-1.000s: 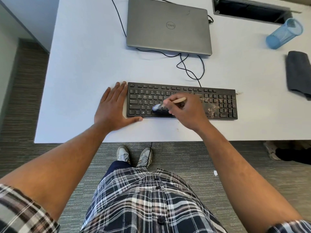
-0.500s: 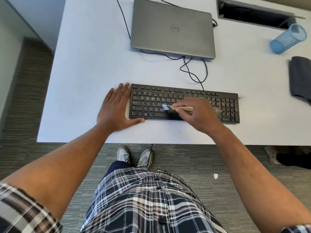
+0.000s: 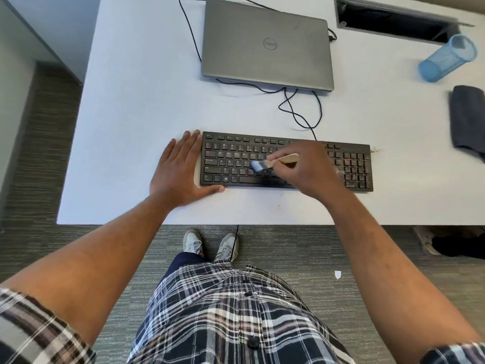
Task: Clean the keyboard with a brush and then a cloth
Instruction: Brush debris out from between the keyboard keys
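Both hands were kept busy: brush (image 3: pixel 273 162) gripped by right hand (image 3: pixel 311 169) over keyboard (image 3: pixel 228 164), left hand (image 3: pixel 178 172) laid flat beside it.

Closed laptop (image 3: pixel 266 46), blue cup (image 3: pixel 446 59), perhaps mesh.

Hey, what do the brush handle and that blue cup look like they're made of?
The brush handle looks like bare, unvarnished wood: pale tan and matte. The blue cup looks like see-through plastic, since the table shows through its wall, though tinted glass can't be ruled out.

A short-sleeved plaid shirt (image 3: pixel 223 316) in navy, white and pink, dark trousers (image 3: pixel 183 261), grey sneakers (image 3: pixel 193 243).
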The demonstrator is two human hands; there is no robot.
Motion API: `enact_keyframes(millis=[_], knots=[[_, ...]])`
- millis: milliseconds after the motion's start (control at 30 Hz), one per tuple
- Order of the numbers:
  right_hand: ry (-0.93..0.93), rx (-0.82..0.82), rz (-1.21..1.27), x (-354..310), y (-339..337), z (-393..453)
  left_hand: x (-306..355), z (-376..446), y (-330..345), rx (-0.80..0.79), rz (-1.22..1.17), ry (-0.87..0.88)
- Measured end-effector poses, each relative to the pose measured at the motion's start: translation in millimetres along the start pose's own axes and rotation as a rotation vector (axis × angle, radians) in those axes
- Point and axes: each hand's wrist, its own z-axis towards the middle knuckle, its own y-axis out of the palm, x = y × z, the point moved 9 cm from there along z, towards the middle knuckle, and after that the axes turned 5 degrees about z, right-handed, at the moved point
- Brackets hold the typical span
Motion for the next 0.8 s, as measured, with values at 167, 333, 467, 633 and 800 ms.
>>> enact_keyframes(millis=[167,333,467,633,800], knots=[[0.082,0.223,-0.016,13.8,-24.9,1.1,-0.1,-0.4,0.6,0.001,0.003,0.002],[0.147,0.083,0.03,18.4,-7.9,-3.2,0.6,-0.3,-0.3,0.003,-0.001,0.003],[0.133,0.224,-0.045,12.8,-17.6,-6.8,0.3,-0.7,-0.3,0.002,-0.001,-0.001],[0.162,0.188,-0.045,14.1,-8.2,-10.6,1.0,-0.4,-0.2,-0.003,0.001,0.006],[0.155,0.143,-0.018,11.7,-3.2,-11.2,0.8,-0.1,-0.1,-0.003,0.001,0.001]])
